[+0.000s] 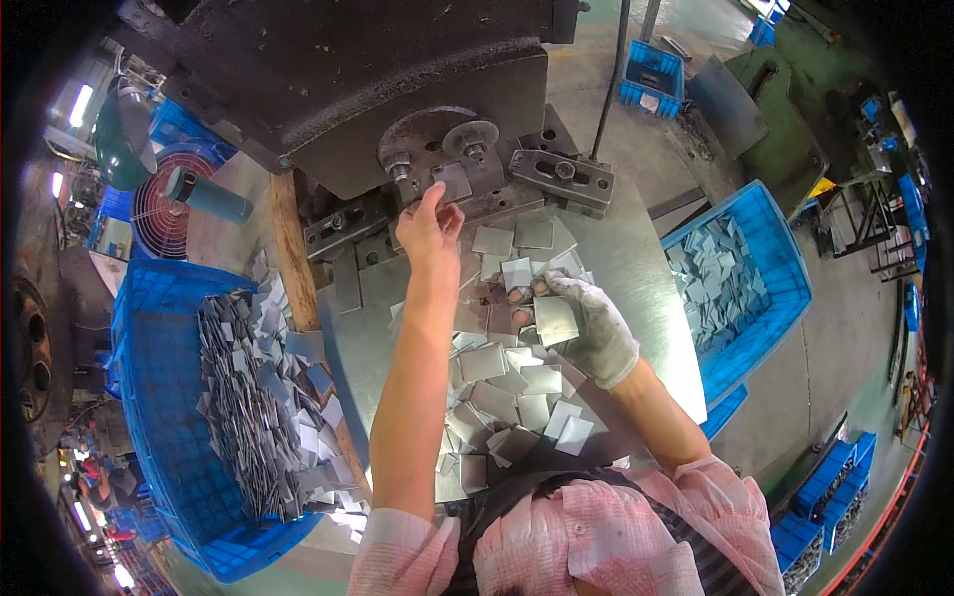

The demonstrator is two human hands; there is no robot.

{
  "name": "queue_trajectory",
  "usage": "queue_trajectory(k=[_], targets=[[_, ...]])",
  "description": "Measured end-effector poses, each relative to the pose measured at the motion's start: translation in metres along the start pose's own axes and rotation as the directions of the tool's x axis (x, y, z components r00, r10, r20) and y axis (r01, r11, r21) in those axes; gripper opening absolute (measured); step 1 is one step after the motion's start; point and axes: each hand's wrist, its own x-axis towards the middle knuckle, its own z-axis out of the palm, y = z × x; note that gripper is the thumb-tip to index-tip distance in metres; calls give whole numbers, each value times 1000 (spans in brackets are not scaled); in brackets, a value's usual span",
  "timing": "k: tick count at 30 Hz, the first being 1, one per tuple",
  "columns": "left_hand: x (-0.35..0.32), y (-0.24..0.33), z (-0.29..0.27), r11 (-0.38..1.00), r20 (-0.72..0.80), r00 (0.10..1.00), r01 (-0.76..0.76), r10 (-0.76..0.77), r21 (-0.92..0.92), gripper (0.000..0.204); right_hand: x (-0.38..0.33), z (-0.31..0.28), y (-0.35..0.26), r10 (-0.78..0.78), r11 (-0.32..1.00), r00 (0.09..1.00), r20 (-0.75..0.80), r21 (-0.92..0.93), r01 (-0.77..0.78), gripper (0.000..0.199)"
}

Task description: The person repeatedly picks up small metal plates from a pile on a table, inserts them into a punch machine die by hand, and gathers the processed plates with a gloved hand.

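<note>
My bare left hand (432, 230) reaches up to the press tooling, its index finger stretched out and the other fingers loosely bent. That fingertip meets the left edge of a small square metal plate (454, 181), which lies on the die under the two round bolts. My right hand (599, 333), in a pale glove with bare fingertips, is closed on another square metal plate (556, 321). It holds this one just above a loose spread of similar plates (484, 366) on the metal work table (656, 298).
Blue crates stand on both sides: the left crate (164, 397) is piled with plates, and the right crate (785, 298) also holds plates. Dark clamp bars (562, 179) flank the die. The heavy press body (348, 89) overhangs my left hand. A wooden board (292, 248) edges the table.
</note>
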Motion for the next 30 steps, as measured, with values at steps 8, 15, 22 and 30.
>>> queue_trajectory(k=[8, 15, 22, 30], targets=[[-25, 27, -62, 537, 418, 891, -443, 176, 718, 21, -6, -11, -24, -71, 997, 995, -77, 28, 73, 11], [-28, 21, -74, -239, 606, 795, -588, 2, 772, 31, -6, -17, -23, -59, 997, 994, -88, 52, 64, 14], [-12, 39, -75, -16, 514, 837, -525, -187, 851, 20, 64, 17, -24, 90, 995, 995, -43, -29, -92, 33], [-18, 57, -82, 815, 369, 916, -92, -155, 573, 16, 123, 47, -20, -113, 965, 977, -179, -255, 65, 31]])
